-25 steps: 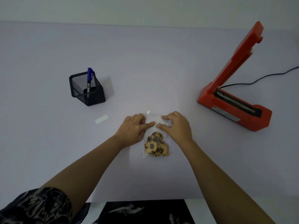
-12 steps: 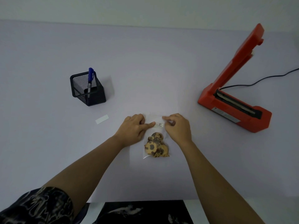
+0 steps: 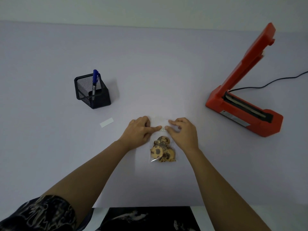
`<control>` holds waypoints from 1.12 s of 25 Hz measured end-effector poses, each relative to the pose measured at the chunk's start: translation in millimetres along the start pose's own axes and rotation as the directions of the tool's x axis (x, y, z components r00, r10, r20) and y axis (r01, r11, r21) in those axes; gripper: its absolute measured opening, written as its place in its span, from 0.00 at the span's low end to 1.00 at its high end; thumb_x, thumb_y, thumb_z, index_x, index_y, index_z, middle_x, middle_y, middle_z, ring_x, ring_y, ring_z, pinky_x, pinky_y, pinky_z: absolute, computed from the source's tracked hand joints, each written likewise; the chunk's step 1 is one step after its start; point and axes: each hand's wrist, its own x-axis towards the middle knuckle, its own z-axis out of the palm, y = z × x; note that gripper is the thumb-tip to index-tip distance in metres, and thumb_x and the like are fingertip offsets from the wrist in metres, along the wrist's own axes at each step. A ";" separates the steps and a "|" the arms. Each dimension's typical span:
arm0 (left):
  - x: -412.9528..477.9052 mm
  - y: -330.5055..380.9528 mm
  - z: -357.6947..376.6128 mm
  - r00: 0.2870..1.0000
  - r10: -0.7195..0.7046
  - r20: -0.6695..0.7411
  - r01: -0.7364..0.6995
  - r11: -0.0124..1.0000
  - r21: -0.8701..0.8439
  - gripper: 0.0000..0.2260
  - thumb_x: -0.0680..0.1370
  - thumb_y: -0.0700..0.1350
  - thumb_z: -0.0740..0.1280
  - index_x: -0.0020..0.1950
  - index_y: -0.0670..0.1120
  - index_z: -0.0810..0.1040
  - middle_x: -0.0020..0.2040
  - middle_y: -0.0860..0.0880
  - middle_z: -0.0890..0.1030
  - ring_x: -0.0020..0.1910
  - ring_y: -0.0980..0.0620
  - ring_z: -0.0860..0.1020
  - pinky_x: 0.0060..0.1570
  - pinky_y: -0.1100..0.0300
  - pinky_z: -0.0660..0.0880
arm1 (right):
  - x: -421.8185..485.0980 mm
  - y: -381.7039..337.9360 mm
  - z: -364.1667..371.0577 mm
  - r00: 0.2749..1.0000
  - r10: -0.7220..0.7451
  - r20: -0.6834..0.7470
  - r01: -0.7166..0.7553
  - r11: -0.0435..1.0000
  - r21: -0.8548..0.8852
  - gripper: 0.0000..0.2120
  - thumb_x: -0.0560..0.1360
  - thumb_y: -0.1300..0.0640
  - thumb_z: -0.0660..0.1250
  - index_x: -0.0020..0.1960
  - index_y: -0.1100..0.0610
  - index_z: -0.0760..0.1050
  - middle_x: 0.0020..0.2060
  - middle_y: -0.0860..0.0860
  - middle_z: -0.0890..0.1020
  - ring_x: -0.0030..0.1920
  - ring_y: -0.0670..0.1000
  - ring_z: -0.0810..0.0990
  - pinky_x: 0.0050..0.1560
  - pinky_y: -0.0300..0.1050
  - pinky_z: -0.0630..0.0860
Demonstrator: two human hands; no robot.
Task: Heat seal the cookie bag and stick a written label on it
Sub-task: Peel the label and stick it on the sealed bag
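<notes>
Pale table point(image 3: 150, 64), frame centre: your left hand point(image 3: 138, 130) and right hand point(image 3: 183, 132) press the label point(image 3: 162, 128) onto the cookie bag point(image 3: 162, 150), fingers flat, gripping nothing.

Small packing workstation: bare pale table point(image 3: 150, 64), red heat sealer point(image 3: 241, 104), mesh pen holder point(image 3: 93, 92).

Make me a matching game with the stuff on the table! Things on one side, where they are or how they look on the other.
Things:
1. pen
2. heat sealer
3. cookie bag
4. blank strip

Descriptions:
A. orange, arm raised open
B. lying flat near the mesh cup
C. standing in the black mesh cup
D. under both hands' fingertips

Pairs: 1-C, 2-A, 3-D, 4-B
</notes>
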 end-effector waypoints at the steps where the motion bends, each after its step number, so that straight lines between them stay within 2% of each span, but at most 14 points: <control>1: -0.3 0.1 -0.7 1.000 0.009 0.002 -0.009 1.000 0.014 0.18 0.74 0.46 0.57 0.58 0.55 0.80 0.40 0.45 0.74 0.37 0.46 0.74 0.33 0.57 0.67 | 0.0 0.6 0.6 1.000 -0.008 0.002 0.008 1.000 -0.007 0.15 0.70 0.51 0.72 0.54 0.54 0.81 0.49 0.49 0.79 0.48 0.48 0.77 0.47 0.44 0.76; 5: -4.5 2.2 1.7 0.998 0.053 0.035 -0.057 0.991 0.119 0.19 0.73 0.48 0.56 0.59 0.57 0.79 0.43 0.45 0.74 0.39 0.46 0.75 0.35 0.55 0.69 | 0.1 2.9 2.9 1.000 -0.030 -0.002 0.030 0.999 -0.023 0.15 0.70 0.52 0.72 0.55 0.55 0.80 0.49 0.50 0.79 0.49 0.50 0.77 0.46 0.45 0.76; 10: -1.6 2.7 2.7 0.998 0.048 -0.034 -0.047 0.999 0.027 0.17 0.73 0.46 0.57 0.57 0.53 0.81 0.39 0.44 0.74 0.35 0.45 0.73 0.31 0.56 0.69 | 0.3 2.1 2.4 1.000 -0.013 -0.010 0.013 1.000 -0.008 0.13 0.71 0.55 0.70 0.56 0.55 0.80 0.50 0.49 0.78 0.49 0.48 0.76 0.45 0.44 0.76; 14: -2.5 6.0 6.9 0.995 -0.054 -0.082 0.048 0.996 -0.077 0.16 0.74 0.45 0.59 0.57 0.48 0.81 0.40 0.44 0.74 0.36 0.45 0.73 0.33 0.56 0.71 | -0.2 1.8 3.3 1.000 -0.015 -0.012 0.015 1.000 -0.010 0.12 0.73 0.58 0.68 0.56 0.55 0.80 0.49 0.49 0.78 0.49 0.48 0.76 0.45 0.45 0.77; 16: -4.0 9.0 2.3 0.977 -0.178 -0.114 0.152 0.967 -0.207 0.15 0.75 0.44 0.64 0.61 0.45 0.79 0.42 0.45 0.74 0.39 0.49 0.73 0.38 0.53 0.75 | -1.3 1.9 3.6 1.000 -0.009 -0.014 0.010 1.000 0.030 0.12 0.73 0.60 0.67 0.57 0.56 0.79 0.49 0.49 0.78 0.49 0.48 0.76 0.46 0.39 0.75; 19: -5.4 22.0 -8.0 0.916 -0.390 -0.096 0.328 0.864 -0.382 0.21 0.75 0.42 0.68 0.68 0.45 0.71 0.46 0.47 0.76 0.42 0.54 0.73 0.47 0.61 0.71 | -8.2 0.0 -2.5 1.000 -0.004 -0.005 0.005 0.974 0.227 0.15 0.73 0.61 0.68 0.60 0.55 0.77 0.52 0.48 0.77 0.49 0.45 0.76 0.49 0.29 0.71; 21: -7.2 33.6 -13.0 0.840 -0.538 -0.069 0.446 0.758 -0.475 0.22 0.76 0.43 0.67 0.70 0.45 0.68 0.48 0.49 0.75 0.45 0.54 0.73 0.48 0.64 0.69 | -15.8 -3.4 -8.4 0.999 0.030 -0.013 -0.024 0.945 0.327 0.18 0.73 0.60 0.68 0.62 0.53 0.73 0.54 0.48 0.75 0.49 0.43 0.76 0.50 0.31 0.73; 24: -10.6 46.1 -18.9 0.670 -0.742 0.029 0.620 0.537 -0.572 0.18 0.77 0.46 0.65 0.65 0.43 0.71 0.45 0.51 0.76 0.44 0.53 0.75 0.47 0.62 0.70 | -28.0 -7.4 -15.4 0.973 0.228 0.024 -0.220 0.897 0.384 0.20 0.74 0.55 0.68 0.64 0.53 0.69 0.52 0.47 0.76 0.47 0.42 0.77 0.47 0.32 0.74; 25: -12.6 48.6 -19.2 0.624 -0.779 0.068 0.666 0.484 -0.567 0.17 0.77 0.49 0.66 0.62 0.42 0.72 0.44 0.51 0.76 0.44 0.53 0.75 0.46 0.61 0.70 | -32.1 -6.5 -17.2 0.950 0.304 0.074 -0.309 0.871 0.382 0.19 0.74 0.51 0.68 0.62 0.54 0.70 0.50 0.47 0.78 0.46 0.43 0.78 0.47 0.35 0.76; 27: -17.8 54.2 -17.0 0.578 -0.801 0.156 0.735 0.428 -0.527 0.18 0.75 0.54 0.67 0.57 0.43 0.74 0.46 0.49 0.78 0.46 0.51 0.76 0.47 0.59 0.73 | -42.2 -4.2 -19.3 0.889 0.405 0.215 -0.459 0.797 0.394 0.18 0.72 0.48 0.69 0.57 0.57 0.75 0.47 0.50 0.81 0.47 0.49 0.81 0.46 0.43 0.79; 28: -20.1 57.5 -15.4 0.573 -0.795 0.199 0.755 0.417 -0.506 0.19 0.73 0.56 0.68 0.55 0.43 0.75 0.47 0.48 0.79 0.47 0.50 0.77 0.47 0.58 0.74 | -48.1 -3.4 -18.2 0.863 0.421 0.280 -0.503 0.766 0.400 0.16 0.71 0.48 0.70 0.54 0.57 0.77 0.47 0.51 0.82 0.47 0.50 0.81 0.43 0.44 0.79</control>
